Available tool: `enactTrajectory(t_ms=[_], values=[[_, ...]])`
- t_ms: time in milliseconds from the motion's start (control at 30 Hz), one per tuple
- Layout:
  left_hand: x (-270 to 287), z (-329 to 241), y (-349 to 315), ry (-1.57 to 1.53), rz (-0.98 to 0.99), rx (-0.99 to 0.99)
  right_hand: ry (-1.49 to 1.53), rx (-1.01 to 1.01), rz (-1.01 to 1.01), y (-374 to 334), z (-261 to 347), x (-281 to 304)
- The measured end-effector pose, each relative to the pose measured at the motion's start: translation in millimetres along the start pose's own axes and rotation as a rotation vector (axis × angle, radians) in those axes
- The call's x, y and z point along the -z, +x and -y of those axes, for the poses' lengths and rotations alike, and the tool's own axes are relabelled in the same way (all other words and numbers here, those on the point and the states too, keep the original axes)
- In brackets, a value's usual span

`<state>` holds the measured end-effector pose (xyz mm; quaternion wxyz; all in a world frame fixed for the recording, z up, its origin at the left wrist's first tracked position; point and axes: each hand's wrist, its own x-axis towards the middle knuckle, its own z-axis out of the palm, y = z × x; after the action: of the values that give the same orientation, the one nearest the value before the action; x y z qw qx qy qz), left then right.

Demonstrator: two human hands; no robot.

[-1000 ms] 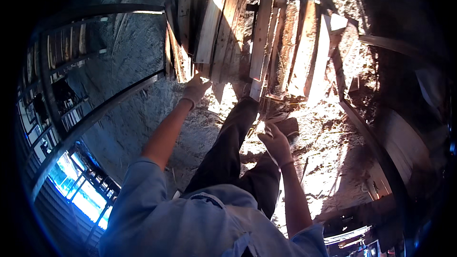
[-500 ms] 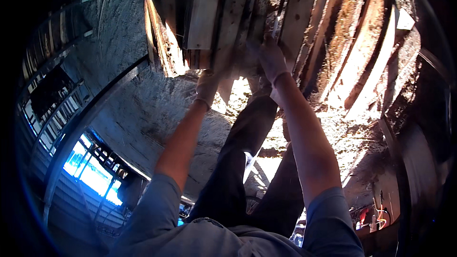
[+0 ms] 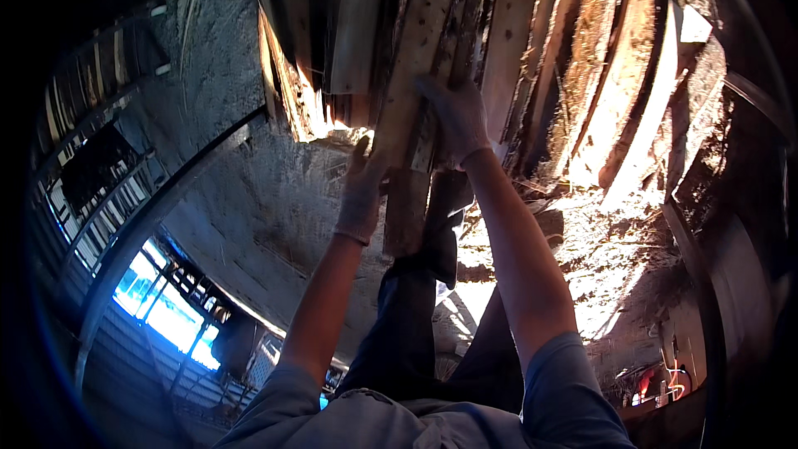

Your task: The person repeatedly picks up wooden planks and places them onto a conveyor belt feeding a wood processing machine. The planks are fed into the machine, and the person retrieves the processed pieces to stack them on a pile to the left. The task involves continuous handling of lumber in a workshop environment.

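A long wooden board [image 3: 420,50] runs from the top of the view toward my legs, its near end out past the pile. My right hand [image 3: 460,119], in a light work glove, grips it from the right, thumb across its upper face. On the left edge, near the board's lower part, is my gloved left hand [image 3: 361,199]; its thumb points up and its other fingers are partly hidden by the wood. A shorter-looking piece of wood [image 3: 405,216] shows below the board, between my hands and my knee.
Several more boards [image 3: 509,33] lie side by side at the top, some with rough bark edges. Sunlit wood debris [image 3: 565,241] covers the ground at right. A dark metal rail [image 3: 179,175] curves along the left, and a red-orange item [image 3: 647,382] sits at lower right.
The board has come toward me, its near end now lower over my leg. My left hand has shifted down along it, and my right hand has moved slightly left and down.
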<state>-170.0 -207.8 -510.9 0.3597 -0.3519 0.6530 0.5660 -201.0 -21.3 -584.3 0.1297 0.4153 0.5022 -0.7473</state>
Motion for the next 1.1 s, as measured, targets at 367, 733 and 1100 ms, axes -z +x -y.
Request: enactTrajectory(t_ms=[367, 733, 1100], values=[[-103.3, -89.7, -11.2, 0.345, 0.386, -0.232, -0.539, -0.097, -0.255, -105.6, 89.9, 43.5], [-133.9, 21.7, -161.4, -0.179, 0.702, 0.168, -0.19, -0.122, -0.249, -304.6, 63.9, 119.0], [-133.9, -5.7, -288.3, -0.162, 0.794, 0.193, 0.275, 0.065, -0.248, -455.6, 68.3, 151.5]])
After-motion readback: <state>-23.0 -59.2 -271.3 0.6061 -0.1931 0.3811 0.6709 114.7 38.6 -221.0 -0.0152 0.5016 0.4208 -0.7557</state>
